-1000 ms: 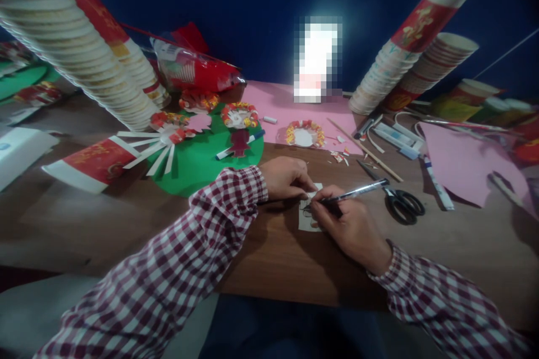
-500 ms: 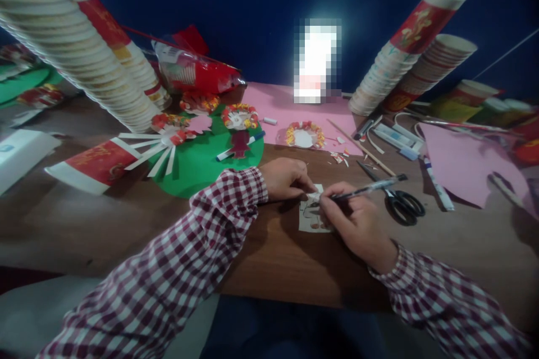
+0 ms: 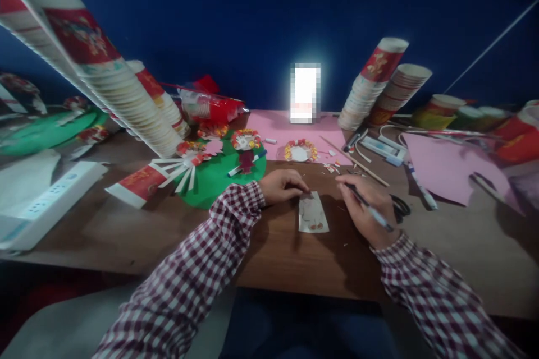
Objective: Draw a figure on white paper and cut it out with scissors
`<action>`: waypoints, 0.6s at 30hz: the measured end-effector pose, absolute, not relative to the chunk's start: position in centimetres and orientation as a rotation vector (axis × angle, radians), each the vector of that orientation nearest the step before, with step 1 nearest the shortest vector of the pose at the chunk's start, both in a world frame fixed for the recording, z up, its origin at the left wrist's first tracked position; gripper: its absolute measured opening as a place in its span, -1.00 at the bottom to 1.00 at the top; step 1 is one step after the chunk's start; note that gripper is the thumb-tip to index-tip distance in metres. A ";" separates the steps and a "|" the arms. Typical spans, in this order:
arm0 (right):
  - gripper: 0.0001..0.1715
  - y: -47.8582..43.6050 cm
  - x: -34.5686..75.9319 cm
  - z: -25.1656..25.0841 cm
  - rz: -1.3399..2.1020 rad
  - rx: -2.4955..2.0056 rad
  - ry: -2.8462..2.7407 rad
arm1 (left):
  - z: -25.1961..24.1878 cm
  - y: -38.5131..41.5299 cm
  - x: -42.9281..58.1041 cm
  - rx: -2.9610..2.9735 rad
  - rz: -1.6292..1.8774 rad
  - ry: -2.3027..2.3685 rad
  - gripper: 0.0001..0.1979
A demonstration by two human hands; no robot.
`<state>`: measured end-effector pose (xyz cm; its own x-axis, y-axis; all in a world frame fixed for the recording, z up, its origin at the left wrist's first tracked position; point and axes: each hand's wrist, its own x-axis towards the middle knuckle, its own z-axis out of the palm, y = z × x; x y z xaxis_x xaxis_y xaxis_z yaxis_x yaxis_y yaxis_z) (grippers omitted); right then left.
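Just in front of me on the brown table lies a small piece of white paper (image 3: 314, 219) bearing a line drawing with two brownish oval shapes low down. My left hand (image 3: 284, 186) has thumb and fingers bent together at the paper's top left corner, holding it. To the right, apart from the paper, my right hand (image 3: 365, 212) is closed around a dark marker pen (image 3: 379, 217), its rear end slanting back toward the wrist. Partly covered behind that hand are scissors (image 3: 401, 207) with black handles.
A green paper round (image 3: 202, 193) with craft figures lies left, near a cup cut into strips (image 3: 138, 185). Tall paper cup stacks (image 3: 113, 84) lean at both sides. Pink sheets (image 3: 446, 168), a wooden stick (image 3: 370, 173), a decorated ring (image 3: 300, 152) and a glowing blurred screen (image 3: 305, 92) stand around.
My right hand has lifted the marker away from the paper and moved right, swinging the pen's rear end down toward the wrist. My left hand stays by the paper's top. The view has tilted upward.
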<state>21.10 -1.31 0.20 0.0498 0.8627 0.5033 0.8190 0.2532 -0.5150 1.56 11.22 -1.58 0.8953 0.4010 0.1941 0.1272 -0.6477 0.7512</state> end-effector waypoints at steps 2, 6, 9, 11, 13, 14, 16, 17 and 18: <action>-0.73 -1.6 21.8 -0.1 -0.038 -1.562 -1.856 | -1.4 11.1 1.5 2.220 0.474 0.409 -0.84; -0.64 -2.1 22.7 -1.0 -0.117 -1.645 -1.995 | -1.2 10.4 1.9 2.243 0.564 0.578 -0.76; -0.66 -2.0 22.8 -1.4 -0.119 -1.678 -2.015 | -1.4 10.2 2.4 2.362 0.485 0.655 -0.46; -0.70 -1.9 22.8 -1.5 -0.097 -1.710 -2.031 | -1.4 10.3 2.9 2.404 0.443 0.696 -0.54; -0.72 -1.8 22.8 -1.5 -0.091 -1.712 -2.028 | -1.2 10.5 3.3 2.368 0.376 0.706 -0.68; -0.73 -1.8 22.8 -1.5 -0.091 -1.708 -2.023 | -1.1 10.6 3.4 2.324 0.338 0.716 -0.73; -0.73 -1.8 22.8 -1.4 -0.089 -1.697 -2.010 | -1.0 10.7 3.6 2.245 0.323 0.783 -0.77; -0.73 -1.9 22.8 -1.4 -0.086 -1.693 -2.004 | -1.0 10.7 3.7 2.230 0.335 0.813 -0.76; -0.73 -1.9 22.9 -1.5 -0.083 -1.690 -1.998 | -0.9 10.7 3.7 2.219 0.352 0.839 -0.75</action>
